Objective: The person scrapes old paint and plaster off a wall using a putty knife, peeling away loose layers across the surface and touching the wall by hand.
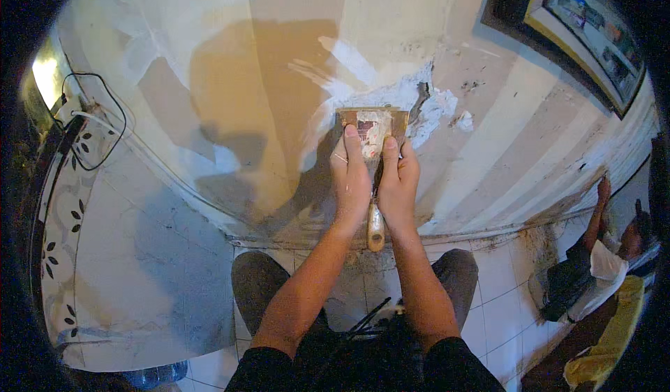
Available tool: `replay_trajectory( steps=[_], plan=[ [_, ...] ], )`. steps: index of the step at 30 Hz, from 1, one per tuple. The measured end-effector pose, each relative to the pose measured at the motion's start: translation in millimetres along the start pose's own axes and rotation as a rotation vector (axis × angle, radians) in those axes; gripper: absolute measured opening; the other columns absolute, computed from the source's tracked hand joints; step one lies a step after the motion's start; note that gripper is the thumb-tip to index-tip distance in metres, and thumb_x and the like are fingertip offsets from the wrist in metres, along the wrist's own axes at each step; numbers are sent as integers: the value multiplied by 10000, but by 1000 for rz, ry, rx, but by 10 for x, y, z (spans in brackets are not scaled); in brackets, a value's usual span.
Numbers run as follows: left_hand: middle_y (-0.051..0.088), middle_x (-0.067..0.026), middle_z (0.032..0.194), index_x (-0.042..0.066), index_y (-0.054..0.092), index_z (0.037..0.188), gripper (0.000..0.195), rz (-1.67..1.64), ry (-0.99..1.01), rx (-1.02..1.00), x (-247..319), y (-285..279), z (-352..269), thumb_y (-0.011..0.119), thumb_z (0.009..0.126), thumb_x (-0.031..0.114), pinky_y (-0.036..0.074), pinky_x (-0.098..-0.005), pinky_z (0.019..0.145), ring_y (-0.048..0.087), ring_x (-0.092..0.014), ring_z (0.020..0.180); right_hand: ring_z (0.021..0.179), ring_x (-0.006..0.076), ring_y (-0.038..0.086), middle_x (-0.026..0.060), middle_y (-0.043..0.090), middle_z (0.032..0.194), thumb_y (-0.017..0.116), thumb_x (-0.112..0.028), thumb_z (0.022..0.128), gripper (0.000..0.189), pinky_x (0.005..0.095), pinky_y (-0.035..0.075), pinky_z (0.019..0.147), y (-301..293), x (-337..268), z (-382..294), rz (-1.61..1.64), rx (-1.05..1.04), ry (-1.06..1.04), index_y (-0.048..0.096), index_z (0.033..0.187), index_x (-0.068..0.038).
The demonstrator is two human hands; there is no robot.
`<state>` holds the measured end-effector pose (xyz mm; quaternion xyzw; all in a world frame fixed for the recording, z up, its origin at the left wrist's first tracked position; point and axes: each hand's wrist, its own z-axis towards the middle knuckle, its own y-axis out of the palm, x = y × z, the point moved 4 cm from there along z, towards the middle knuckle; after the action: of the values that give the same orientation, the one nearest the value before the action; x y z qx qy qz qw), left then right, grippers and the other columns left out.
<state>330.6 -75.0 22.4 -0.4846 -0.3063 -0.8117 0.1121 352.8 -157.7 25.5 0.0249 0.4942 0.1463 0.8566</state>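
Observation:
Both hands hold a wide putty knife, its rusty metal blade (400,122) smeared with white filler. The wooden handle (376,229) hangs down between my wrists. My left hand (349,174) grips the blade's left side, thumb flat on its face. On the right side, my right hand (399,174) grips it the same way, fingers bent behind. The top edge is at a white filler patch (390,91) on the striped wall (293,4); I cannot tell if it touches. A dark crack (420,99) with broken filler runs just right of the blade.
At upper right hangs a framed picture (534,15). A white table surface (157,287) with leaf patterns stands at left, beneath a looped black cable (124,114). Another person (570,271) crouches at right, a hand at the wall's base. White floor tiles (502,313) lie below.

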Motion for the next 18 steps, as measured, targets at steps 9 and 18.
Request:
replay_trajectory(
  steps=[9, 18],
  plan=[
    [647, -51, 856, -23, 621, 955, 462, 145, 18, -3, -15, 185, 134, 352, 1004, 350, 462, -294, 691, 572, -125, 759, 767, 107, 531, 59, 614, 864, 437, -193, 981, 243, 274, 445, 678, -99, -47, 212, -55, 4, -52, 548, 1025, 19],
    [649, -74, 871, -30, 629, 935, 458, 123, 66, 69, 67, 279, 202, 387, 993, 355, 460, -286, 709, 568, -131, 767, 772, 113, 524, 61, 607, 873, 430, -187, 985, 242, 268, 438, 698, -80, -14, 254, 16, 54, -32, 553, 1006, 20]
  ],
)
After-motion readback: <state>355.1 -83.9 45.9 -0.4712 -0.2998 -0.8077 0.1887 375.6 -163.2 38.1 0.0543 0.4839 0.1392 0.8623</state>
